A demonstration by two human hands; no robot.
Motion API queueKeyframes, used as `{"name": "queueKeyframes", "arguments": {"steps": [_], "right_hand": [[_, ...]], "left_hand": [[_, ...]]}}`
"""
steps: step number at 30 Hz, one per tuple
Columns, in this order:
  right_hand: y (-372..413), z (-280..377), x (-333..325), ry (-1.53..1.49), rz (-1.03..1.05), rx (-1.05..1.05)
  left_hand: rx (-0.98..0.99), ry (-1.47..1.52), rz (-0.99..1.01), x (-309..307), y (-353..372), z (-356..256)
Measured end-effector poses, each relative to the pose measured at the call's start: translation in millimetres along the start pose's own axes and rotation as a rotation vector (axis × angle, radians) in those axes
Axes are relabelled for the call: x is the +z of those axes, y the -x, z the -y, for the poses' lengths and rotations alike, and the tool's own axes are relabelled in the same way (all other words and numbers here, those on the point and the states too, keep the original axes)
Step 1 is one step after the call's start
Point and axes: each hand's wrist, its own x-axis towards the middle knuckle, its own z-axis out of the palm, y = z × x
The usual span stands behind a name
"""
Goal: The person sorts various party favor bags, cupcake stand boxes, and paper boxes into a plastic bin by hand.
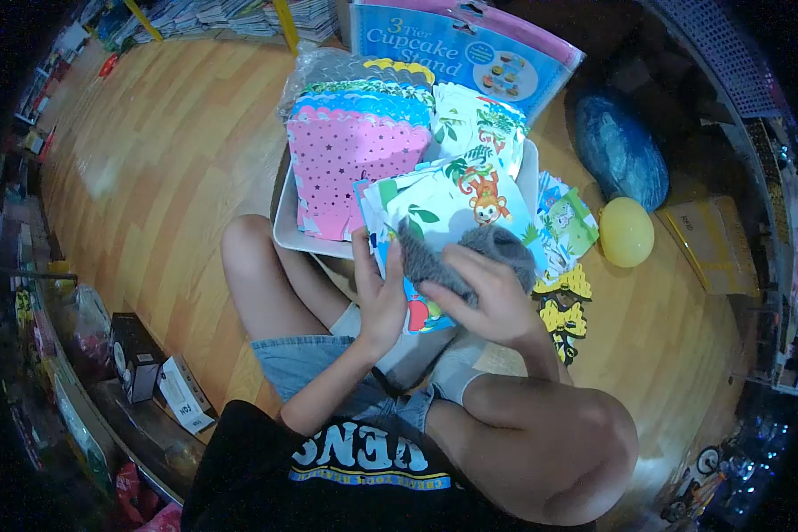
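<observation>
My left hand [379, 301] holds the left edge of some printed cards [439, 195] with a monkey and green leaves. A grey cloth [496, 248] lies over the lower part of the cards, with the fingers of my right hand [483, 293] closed on it. Behind my hands, a white bin [306, 238] holds pink star-patterned sheets [355, 160], blue and grey scalloped ones, and more white cards with a monkey print [479, 124]. Below the held cards a colourful piece [427, 315] shows partly.
A blue cupcake stand package [470, 53] rises behind the bin. To the right are printed cards [566, 222], yellow-black cutouts [563, 310], a yellow balloon [627, 232], a dark blue balloon [621, 151] and a cardboard box [714, 244]. Small boxes [137, 359] stand at the left.
</observation>
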Motion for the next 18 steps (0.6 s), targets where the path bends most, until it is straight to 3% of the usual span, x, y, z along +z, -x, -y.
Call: {"name": "queueKeyframes", "arguments": {"steps": [3, 5, 7, 11, 13, 15, 16, 17, 18], "right_hand": [[-4, -13, 11, -0.173, -0.083, 0.046], [-4, -11, 7, -0.051, 0.028, 0.164], [-7, -7, 3, 0.524, -0.064, -0.124], [-12, -27, 7, 0.508, -0.105, 0.024], [-11, -47, 11, 0.449, -0.171, 0.094], [-9, -57, 20, -0.1, -0.378, 0.212], [-6, -52, 17, 0.27, -0.261, 0.037], [-8, -47, 23, 0.439, -0.24, -0.139], [-4, -38, 24, 0.464, -0.105, -0.163]], "left_hand": [[-0.078, 0.014, 0.104, 0, -2, -2], [-0.062, 0.065, -0.005, -3, -4, 9], [-0.033, 0.085, 0.014, -8, 3, 13], [-0.063, 0.014, 0.167, -9, -5, -20], [-0.057, 0.035, 0.151, -10, -7, -26], [0.171, -0.199, 0.196, -14, -10, -23], [0.171, -0.2, 0.199, -16, -12, -22], [0.119, -0.165, 0.184, -18, -14, -22], [0.067, -0.127, 0.17, -19, -15, -22]]}}
